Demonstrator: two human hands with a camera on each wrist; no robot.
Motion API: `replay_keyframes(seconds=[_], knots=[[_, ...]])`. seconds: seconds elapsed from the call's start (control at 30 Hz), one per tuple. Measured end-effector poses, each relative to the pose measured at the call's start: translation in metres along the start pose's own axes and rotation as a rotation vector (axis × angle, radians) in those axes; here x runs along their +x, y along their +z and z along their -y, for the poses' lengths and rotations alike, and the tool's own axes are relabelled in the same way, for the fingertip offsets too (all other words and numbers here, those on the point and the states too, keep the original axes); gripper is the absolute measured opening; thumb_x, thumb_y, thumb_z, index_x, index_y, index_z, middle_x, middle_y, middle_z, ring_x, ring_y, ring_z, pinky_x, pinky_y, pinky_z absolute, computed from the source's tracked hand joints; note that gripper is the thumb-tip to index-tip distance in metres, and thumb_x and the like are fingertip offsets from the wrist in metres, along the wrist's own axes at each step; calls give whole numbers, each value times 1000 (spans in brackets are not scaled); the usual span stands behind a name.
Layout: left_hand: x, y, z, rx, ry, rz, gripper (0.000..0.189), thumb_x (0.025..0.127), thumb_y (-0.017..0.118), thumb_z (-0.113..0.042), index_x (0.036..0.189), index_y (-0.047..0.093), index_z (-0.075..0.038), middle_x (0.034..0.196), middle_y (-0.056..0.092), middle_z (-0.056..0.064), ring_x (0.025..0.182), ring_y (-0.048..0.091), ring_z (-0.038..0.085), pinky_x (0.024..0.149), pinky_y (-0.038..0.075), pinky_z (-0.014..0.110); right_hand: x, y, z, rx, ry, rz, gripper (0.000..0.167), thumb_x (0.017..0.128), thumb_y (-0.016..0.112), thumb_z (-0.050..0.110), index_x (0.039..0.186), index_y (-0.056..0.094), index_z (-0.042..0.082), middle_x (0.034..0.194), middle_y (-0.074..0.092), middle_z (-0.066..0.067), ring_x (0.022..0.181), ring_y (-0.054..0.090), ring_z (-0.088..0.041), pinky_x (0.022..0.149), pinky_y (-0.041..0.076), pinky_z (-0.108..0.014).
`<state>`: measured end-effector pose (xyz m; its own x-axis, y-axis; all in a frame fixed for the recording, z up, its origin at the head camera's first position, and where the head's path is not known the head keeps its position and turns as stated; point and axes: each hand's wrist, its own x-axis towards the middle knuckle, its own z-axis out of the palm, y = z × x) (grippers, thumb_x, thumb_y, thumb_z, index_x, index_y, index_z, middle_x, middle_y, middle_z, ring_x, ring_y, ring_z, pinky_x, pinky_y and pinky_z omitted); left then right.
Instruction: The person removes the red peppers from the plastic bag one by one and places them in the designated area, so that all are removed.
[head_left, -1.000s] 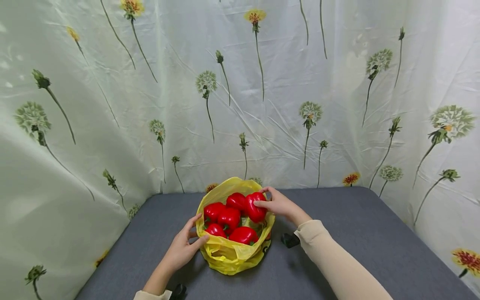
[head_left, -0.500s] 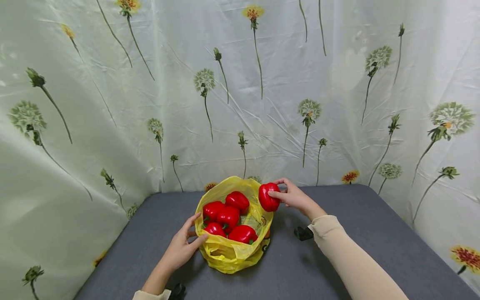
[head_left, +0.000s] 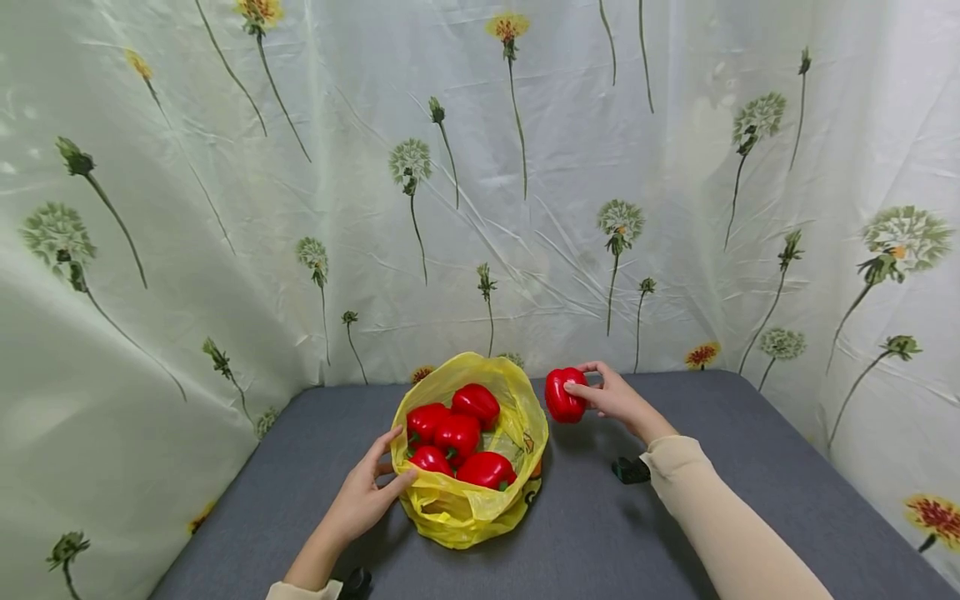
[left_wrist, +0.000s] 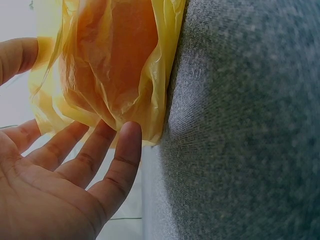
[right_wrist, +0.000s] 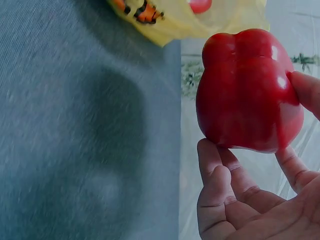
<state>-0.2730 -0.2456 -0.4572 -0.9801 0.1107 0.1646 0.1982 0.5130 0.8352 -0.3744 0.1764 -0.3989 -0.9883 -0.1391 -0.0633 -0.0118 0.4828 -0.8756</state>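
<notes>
Five red peppers (head_left: 457, 437) are lying inside a yellow plastic bag (head_left: 465, 532), which is standing with its mouth wide open on a gray cloth-covered table (head_left: 585, 550). A sixth, the held pepper (head_left: 564, 397), is hanging in the air just outside the bag's right side, and its glossy red skin is catching the light. My right hand (head_left: 618, 401) is gripping it, thumb and fingers pinching it from its right side and pointing it toward the bag. In the right wrist view a gap is showing between this pepper and the tabletop, and a dark shadow is falling on the cloth.

My left hand (head_left: 363, 500) is resting against the bag's left side with the fingers spread apart and fairly straight; the fingertips are touching the thin plastic from outside, and an orange-looking shape is showing through it. Beige sleeves (head_left: 720, 517) are covering both my forearms. Behind the table a pale curtain (head_left: 540, 275) printed with dandelions is hanging, and its creases are running across the middle.
</notes>
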Motion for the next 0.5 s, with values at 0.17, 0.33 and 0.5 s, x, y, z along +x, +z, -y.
replay_keyframes(seconds=[0.17, 0.33, 0.5], knots=[[-1, 0, 0, 8, -4, -2, 75, 101, 77, -36, 165, 41, -21, 161, 49, 21, 125, 70, 37, 95, 61, 54, -1, -6, -11, -19, 3, -15, 66, 107, 66, 39, 153, 39, 0, 130, 68, -29, 110, 73, -34, 90, 57, -51], [-1, 0, -1, 3, 0, -2, 75, 101, 77, -35, 166, 40, -20, 161, 49, 23, 126, 69, 38, 94, 61, 53, -1, -12, -22, -37, 15, -36, 66, 107, 65, 36, 153, 37, -3, 127, 67, -30, 108, 71, -36, 89, 58, -51], [-1, 0, -1, 0, 4, -3, 75, 101, 77, -35, 166, 40, -19, 161, 49, 23, 126, 69, 39, 95, 62, 52, -2, -17, -32, -43, 36, -46, 63, 108, 64, 35, 150, 37, -2, 123, 66, -28, 105, 69, -35, 84, 57, -46]])
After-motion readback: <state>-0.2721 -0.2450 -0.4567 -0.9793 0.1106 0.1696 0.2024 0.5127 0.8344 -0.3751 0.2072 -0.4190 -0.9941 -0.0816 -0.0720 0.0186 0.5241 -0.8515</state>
